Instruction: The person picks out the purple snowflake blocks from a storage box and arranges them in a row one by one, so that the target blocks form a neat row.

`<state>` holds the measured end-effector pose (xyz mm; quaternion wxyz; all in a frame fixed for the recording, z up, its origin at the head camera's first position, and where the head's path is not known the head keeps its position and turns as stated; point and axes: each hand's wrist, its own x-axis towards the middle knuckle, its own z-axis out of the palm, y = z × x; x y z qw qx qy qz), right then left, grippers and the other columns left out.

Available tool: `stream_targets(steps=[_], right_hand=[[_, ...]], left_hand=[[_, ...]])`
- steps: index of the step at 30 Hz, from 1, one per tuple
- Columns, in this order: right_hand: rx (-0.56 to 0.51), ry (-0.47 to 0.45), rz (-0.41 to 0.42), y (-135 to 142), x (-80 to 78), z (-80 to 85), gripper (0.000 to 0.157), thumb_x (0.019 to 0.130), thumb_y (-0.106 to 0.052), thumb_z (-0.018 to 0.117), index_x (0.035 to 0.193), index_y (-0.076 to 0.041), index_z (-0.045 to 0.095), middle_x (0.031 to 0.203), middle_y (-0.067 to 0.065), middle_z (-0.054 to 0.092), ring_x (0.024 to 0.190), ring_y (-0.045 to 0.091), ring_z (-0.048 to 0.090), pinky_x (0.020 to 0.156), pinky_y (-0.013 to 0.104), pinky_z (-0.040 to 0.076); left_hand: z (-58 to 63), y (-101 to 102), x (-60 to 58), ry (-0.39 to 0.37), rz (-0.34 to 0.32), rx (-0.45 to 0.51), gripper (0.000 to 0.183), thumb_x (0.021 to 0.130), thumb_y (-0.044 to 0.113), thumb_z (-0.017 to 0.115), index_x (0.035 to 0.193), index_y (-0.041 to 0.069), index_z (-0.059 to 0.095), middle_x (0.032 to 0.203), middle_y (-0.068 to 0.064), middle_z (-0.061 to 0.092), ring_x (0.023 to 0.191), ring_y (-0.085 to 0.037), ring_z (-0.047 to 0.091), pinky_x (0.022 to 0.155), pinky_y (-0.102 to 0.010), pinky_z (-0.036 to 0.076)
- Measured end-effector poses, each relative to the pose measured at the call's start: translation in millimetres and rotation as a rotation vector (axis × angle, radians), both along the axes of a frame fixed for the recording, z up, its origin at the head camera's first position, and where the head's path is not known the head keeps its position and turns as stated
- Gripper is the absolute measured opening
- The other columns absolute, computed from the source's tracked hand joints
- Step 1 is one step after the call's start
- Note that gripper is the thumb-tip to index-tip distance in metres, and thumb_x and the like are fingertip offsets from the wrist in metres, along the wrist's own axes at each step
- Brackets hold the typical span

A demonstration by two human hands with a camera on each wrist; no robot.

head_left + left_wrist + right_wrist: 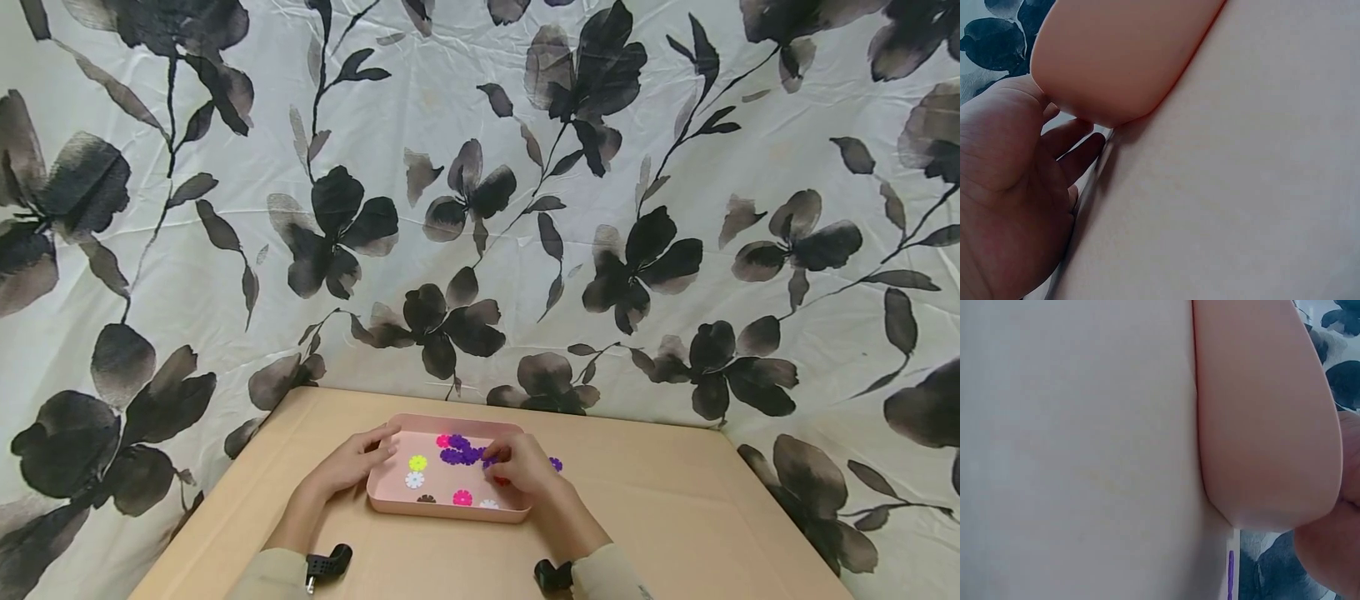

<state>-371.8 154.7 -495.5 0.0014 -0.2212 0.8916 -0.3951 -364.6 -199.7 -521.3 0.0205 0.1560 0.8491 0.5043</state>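
A shallow pink tray [450,510] holds small flower-shaped plastic pieces. My left hand [347,463] holds the tray's left end, thumb at the rim and fingers against the outside in the left wrist view. Reaching over the right side, my right hand [527,468] has curled fingers and pinches a purple piece [489,461] beside a purple cluster [461,456]; the fingers partly cover it. A red piece [501,480] shows below these fingers. Only part of the right hand [1329,550] appears beyond the tray wall in the right wrist view.
Inside the tray lie a yellow piece [417,462], a white one [414,480], a brown one [426,498] and pink ones [462,497]. Another purple piece [555,464] is on the table [675,517], right of the tray. A floral cloth [480,208] hangs behind.
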Motion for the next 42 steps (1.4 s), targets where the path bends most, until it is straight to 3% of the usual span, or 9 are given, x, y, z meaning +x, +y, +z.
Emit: stream_targets(steps=[9,15,21,30,42], right_hand=[[-0.111,0.002,-0.089,6.5,4.9,5.3,0.029,0.086,-0.012,0.086,0.114,-0.008,0.08,0.108,0.011,0.073,0.094,0.02,0.066,0.085,0.03,0.062],[-0.217,0.029,-0.146,13.2,9.9,10.2,0.026,0.089,-0.006,0.081,0.112,-0.018,0.082,0.104,0.003,0.069,0.096,0.019,0.066,0.085,0.026,0.062],[-0.314,0.056,-0.211,23.8,10.9,17.8,0.024,0.091,-0.002,0.078,0.113,-0.011,0.08,0.112,0.004,0.071,0.099,0.019,0.071,0.087,0.027,0.063],[-0.28,0.185,-0.329,49.9,9.5,21.0,0.024,0.091,-0.001,0.077,0.114,-0.009,0.079,0.113,0.005,0.07,0.101,0.021,0.073,0.091,0.03,0.062],[-0.285,0.198,-0.391,88.0,1.6,12.8,0.024,0.091,-0.001,0.077,0.116,-0.003,0.078,0.109,0.01,0.071,0.098,0.02,0.073,0.086,0.017,0.06]], left_hand=[[-0.2,-0.8,1.0,-0.02,0.017,0.006,0.056,0.105,0.033,0.062,0.155,0.012,0.05,0.169,-0.022,0.03,0.158,-0.047,0.021,0.126,-0.068,0.017],[-0.8,-0.1,0.9,-0.018,0.014,0.015,0.055,0.105,0.033,0.062,0.155,0.012,0.051,0.167,-0.021,0.034,0.158,-0.046,0.022,0.126,-0.067,0.019],[-0.8,0.4,0.9,-0.017,0.002,0.022,0.054,0.105,0.032,0.062,0.154,0.012,0.051,0.167,-0.019,0.035,0.158,-0.045,0.022,0.127,-0.066,0.018],[0.6,0.6,0.7,-0.018,0.005,0.019,0.055,0.105,0.032,0.063,0.154,0.011,0.051,0.168,-0.021,0.032,0.158,-0.045,0.021,0.127,-0.066,0.017],[0.9,0.8,1.9,-0.037,0.011,0.02,0.055,0.105,0.034,0.063,0.155,0.015,0.051,0.168,-0.018,0.034,0.159,-0.044,0.021,0.127,-0.066,0.018]])
